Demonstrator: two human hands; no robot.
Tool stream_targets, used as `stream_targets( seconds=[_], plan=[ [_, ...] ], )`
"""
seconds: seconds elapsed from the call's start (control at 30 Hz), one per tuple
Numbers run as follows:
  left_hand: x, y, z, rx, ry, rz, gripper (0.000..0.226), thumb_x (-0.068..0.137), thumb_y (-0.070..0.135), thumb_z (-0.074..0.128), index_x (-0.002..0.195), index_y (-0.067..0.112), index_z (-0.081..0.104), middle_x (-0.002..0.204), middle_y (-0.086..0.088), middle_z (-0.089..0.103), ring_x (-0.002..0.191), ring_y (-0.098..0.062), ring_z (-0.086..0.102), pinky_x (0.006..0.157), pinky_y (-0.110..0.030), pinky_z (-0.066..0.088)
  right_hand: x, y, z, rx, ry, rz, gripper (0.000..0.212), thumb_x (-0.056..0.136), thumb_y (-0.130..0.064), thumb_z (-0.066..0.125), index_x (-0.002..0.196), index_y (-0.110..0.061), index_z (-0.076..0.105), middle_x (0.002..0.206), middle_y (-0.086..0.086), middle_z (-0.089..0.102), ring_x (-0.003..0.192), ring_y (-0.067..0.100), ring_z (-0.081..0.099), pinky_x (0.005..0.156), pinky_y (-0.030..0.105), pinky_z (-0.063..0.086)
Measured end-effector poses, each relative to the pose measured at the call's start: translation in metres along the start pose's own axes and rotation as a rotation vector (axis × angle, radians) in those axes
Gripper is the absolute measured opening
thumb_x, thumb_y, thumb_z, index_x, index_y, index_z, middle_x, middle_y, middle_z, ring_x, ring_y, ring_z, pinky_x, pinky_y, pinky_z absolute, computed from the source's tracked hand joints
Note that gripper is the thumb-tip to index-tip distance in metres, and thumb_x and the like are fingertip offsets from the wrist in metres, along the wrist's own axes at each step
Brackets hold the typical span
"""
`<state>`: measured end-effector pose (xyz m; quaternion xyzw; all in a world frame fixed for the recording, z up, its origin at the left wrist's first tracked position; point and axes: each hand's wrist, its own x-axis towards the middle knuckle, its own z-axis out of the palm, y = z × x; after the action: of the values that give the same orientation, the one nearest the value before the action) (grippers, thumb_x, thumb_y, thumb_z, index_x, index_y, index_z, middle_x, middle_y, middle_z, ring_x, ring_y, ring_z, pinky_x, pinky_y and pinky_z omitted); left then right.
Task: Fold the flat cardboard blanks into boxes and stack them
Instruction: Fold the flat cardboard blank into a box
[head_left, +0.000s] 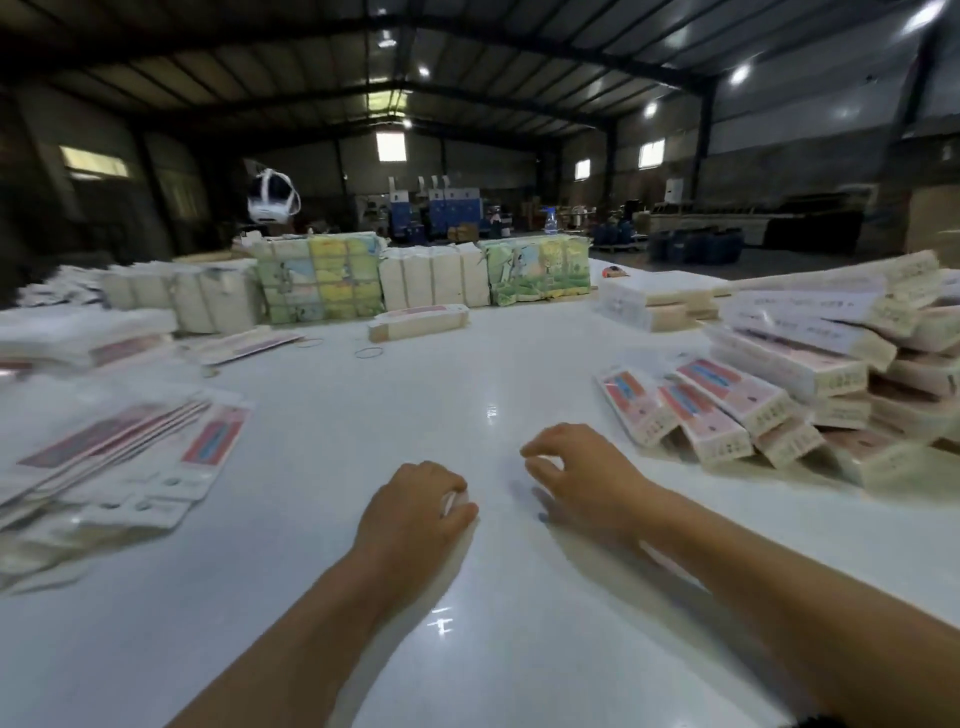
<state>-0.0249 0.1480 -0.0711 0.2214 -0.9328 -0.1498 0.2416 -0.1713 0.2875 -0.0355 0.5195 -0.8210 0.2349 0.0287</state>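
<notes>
Both forearms extended over white bench (322, 519). Left to right:

Flat blanks (111, 467) fanned in loose pile at left bench edge, print side up; second low pile behind.

Left hand (415, 512) near bench centre, knuckles up, fingers curled under; grip empty as far as visible, though blur hides fingertips.

Right hand (582, 467) just beside left hand, apart from it, fingers loosely curled, tips at or just above bench; grip holding nothing.

Single folded box (418, 322) lying alone mid-bench, far side. Rubber bands (369, 353) lying loose near it.

Wrapped bundles (322, 275) lined along far edge.

Folded boxes (779, 384) heaped at right, overlapping and tilted, well apart from both hands.
</notes>
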Motion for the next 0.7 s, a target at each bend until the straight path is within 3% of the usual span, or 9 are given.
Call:
stream_targets(
  seconds=[0.1, 0.27, 0.37, 0.53, 0.63, 0.7],
  plan=[
    [0.000, 0.000, 0.000, 0.028, -0.023, -0.009, 0.029, 0.089, 0.037, 0.053, 0.114, 0.026, 0.062, 0.122, 0.010, 0.056, 0.116, -0.010, 0.043, 0.096, -0.027, 0.035, 0.000, 0.008, 0.027, -0.086, -0.026, -0.009, 0.029, 0.094, -0.027, 0.045, 0.108, -0.018, 0.069, 0.118, -0.004, 0.060, 0.112, 0.019, 0.053, 0.095, 0.031, 0.042],
    [0.013, -0.006, -0.023, -0.043, -0.161, -0.123, 0.035, 0.089, 0.039, 0.053, 0.121, 0.026, 0.060, 0.127, 0.007, 0.054, 0.119, -0.013, 0.047, 0.096, -0.032, 0.039, -0.003, 0.011, 0.033, -0.099, 0.018, -0.047, 0.028, 0.096, -0.028, 0.048, 0.118, -0.025, 0.065, 0.126, -0.009, 0.057, 0.115, 0.012, 0.049, 0.090, 0.021, 0.035],
    [0.036, -0.046, -0.073, 0.077, -0.133, -0.234, 0.040, 0.090, 0.041, 0.053, 0.126, 0.025, 0.055, 0.134, 0.005, 0.050, 0.120, -0.017, 0.047, 0.097, -0.032, 0.040, -0.001, 0.012, 0.035, -0.086, 0.043, -0.046, 0.026, 0.094, -0.024, 0.052, 0.116, -0.023, 0.066, 0.122, -0.007, 0.058, 0.114, 0.013, 0.049, 0.084, 0.021, 0.031],
    [0.036, -0.161, -0.163, 0.505, 0.063, -0.645, 0.042, 0.090, 0.041, 0.050, 0.123, 0.015, 0.052, 0.126, -0.009, 0.049, 0.115, -0.028, 0.045, 0.093, -0.041, 0.044, -0.001, 0.009, 0.036, -0.063, 0.017, 0.009, 0.024, 0.090, -0.018, 0.059, 0.111, -0.018, 0.071, 0.119, -0.002, 0.062, 0.114, 0.020, 0.052, 0.096, 0.032, 0.038],
    [0.012, -0.214, -0.184, 0.608, 0.042, -0.898, 0.058, 0.086, 0.053, 0.050, 0.129, 0.014, 0.046, 0.132, -0.010, 0.038, 0.124, -0.030, 0.032, 0.097, -0.045, 0.033, 0.002, 0.009, 0.039, -0.046, 0.016, 0.042, 0.021, 0.084, -0.013, 0.065, 0.103, -0.015, 0.074, 0.110, 0.002, 0.064, 0.108, 0.027, 0.057, 0.095, 0.043, 0.043],
    [0.003, -0.230, -0.184, 0.642, -0.024, -0.950, 0.060, 0.085, 0.057, 0.045, 0.128, 0.016, 0.047, 0.132, -0.009, 0.040, 0.124, -0.030, 0.032, 0.098, -0.045, 0.030, 0.004, 0.011, 0.041, -0.048, 0.032, 0.029, 0.019, 0.081, -0.010, 0.068, 0.099, -0.015, 0.075, 0.100, -0.003, 0.061, 0.102, 0.030, 0.058, 0.090, 0.046, 0.045]
  ],
)
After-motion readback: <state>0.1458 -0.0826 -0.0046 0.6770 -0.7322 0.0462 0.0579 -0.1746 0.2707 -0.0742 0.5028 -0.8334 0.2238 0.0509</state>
